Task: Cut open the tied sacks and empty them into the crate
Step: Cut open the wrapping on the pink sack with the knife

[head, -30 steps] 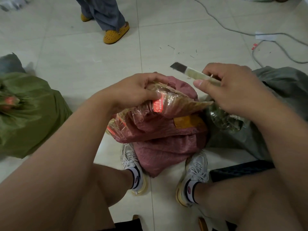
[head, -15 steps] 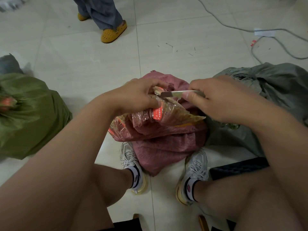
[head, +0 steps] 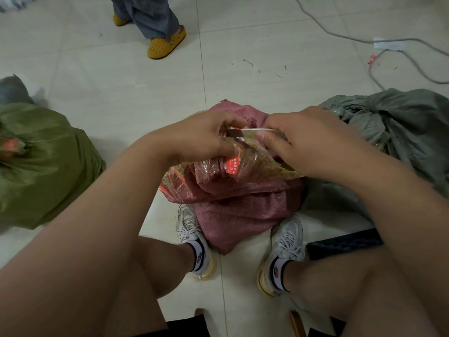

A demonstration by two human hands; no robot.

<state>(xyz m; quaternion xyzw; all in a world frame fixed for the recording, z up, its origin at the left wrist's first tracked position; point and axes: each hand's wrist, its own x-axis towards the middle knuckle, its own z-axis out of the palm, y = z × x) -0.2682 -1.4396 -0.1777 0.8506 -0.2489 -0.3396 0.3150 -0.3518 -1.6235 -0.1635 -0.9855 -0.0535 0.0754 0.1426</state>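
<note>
Cutting has barely begun: the left hand [head: 204,137] grips the taped neck of the pink sack [head: 243,210], which stands between the feet at centre, while the right hand [head: 306,144] pinches the knife [head: 245,133], blade laid against that neck. The sack looks still sealed (no opening shows). A green sack [head: 41,166] at 9 o'clock and a grey sack [head: 401,132] at 3 o'clock wait. Only a dark edge at 4 o'clock may be the crate [head: 345,243]; nothing emptied yet.

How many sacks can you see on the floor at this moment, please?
3: a pink sack between the person's feet, a green sack at the left, a grey sack at the right. Others may lie out of view.
</note>
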